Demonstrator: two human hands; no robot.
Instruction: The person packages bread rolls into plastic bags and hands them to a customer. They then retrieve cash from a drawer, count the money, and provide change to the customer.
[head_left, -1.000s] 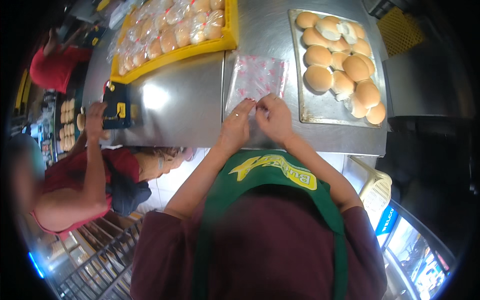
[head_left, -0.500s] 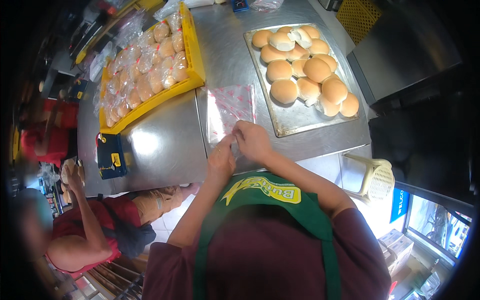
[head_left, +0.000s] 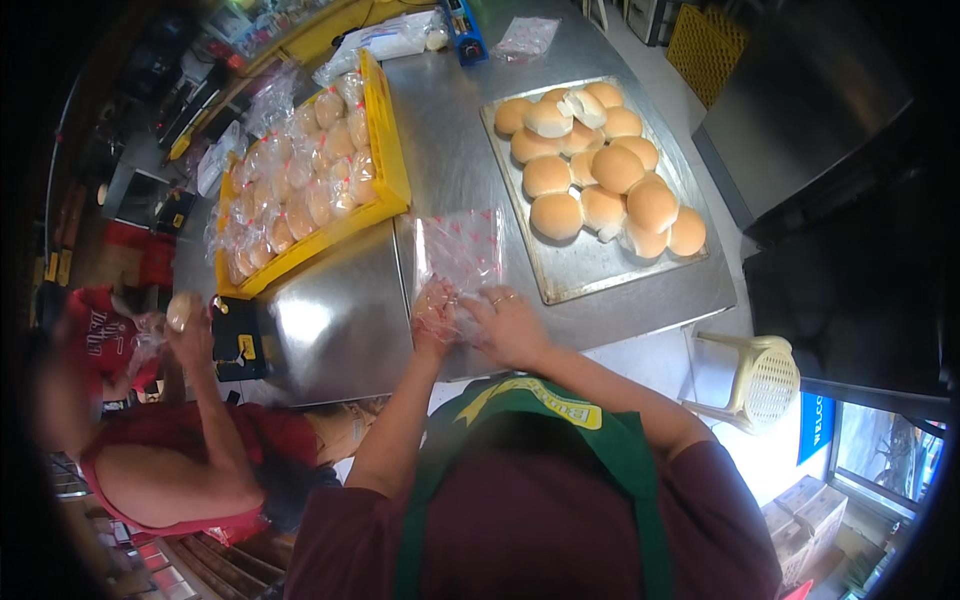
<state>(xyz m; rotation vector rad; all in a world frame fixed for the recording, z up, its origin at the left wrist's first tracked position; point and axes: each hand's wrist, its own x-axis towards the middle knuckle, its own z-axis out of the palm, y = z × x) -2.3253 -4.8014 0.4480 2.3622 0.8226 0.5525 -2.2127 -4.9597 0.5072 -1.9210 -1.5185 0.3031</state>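
Observation:
A clear plastic bag [head_left: 464, 322] with reddish print is between my two hands at the near edge of the steel table. Film covers the fingers of my left hand [head_left: 434, 316], which are bent and closed on the bag. My right hand [head_left: 512, 328] grips the bag's other side, a ring showing on one finger. Just beyond them lies a flat stack of similar plastic bags [head_left: 462, 245]. To the right of the stack, round buns [head_left: 556, 217] are piled on a metal baking tray [head_left: 568, 283], some joined together.
At the left stands a yellow crate [head_left: 395, 180] full of bagged buns. A dark blue box [head_left: 236, 335] sits by the table's left edge, near a co-worker [head_left: 185, 460] holding a bun. A plastic stool [head_left: 768, 385] stands to the right; a blue device [head_left: 464, 32] lies at the back.
My hands have moved apart, from pinching together over the stack to holding a bag between them, nearer to me. The view has shifted a little. The co-worker's hands have risen with a bun.

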